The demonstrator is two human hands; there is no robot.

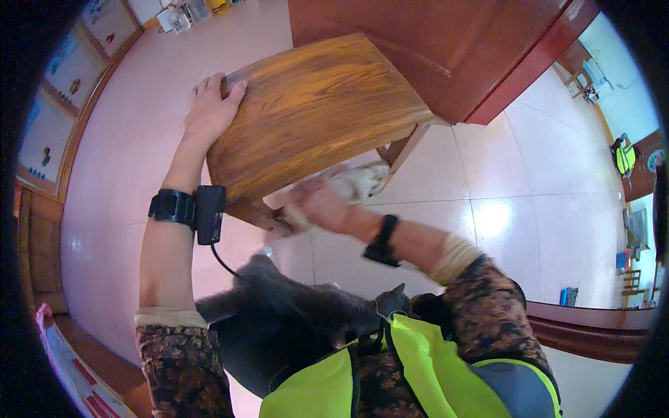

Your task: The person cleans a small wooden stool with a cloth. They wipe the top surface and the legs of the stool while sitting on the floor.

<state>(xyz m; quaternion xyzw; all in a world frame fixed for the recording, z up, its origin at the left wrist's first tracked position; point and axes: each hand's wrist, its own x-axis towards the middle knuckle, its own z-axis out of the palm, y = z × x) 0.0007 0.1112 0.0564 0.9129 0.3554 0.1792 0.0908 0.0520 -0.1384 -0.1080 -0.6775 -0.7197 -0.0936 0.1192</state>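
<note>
A low wooden stool [319, 109] with a brown grained top stands tilted in view before me. My left hand [211, 107] grips its left edge, thumb on top and fingers over the corner. Below the near edge, beside the legs, my right hand [321, 204] is blurred by motion. A pale, dark-marked cloth [360, 183] appears bunched in it and shows on either side of the fingers; the blur hides its detail. Close to my body, under my forearms, is a grey cat [313, 303], partly blurred, one pointed ear showing at the right.
A dark red wooden door or panel [434, 57] stands just behind the stool. Pale floor tiles [423, 219] spread around it. Decorated panels [68, 104] line the left. Clear plastic bottles [180, 21] stand at the back left. A distant person in a yellow vest [625, 155] is at the right.
</note>
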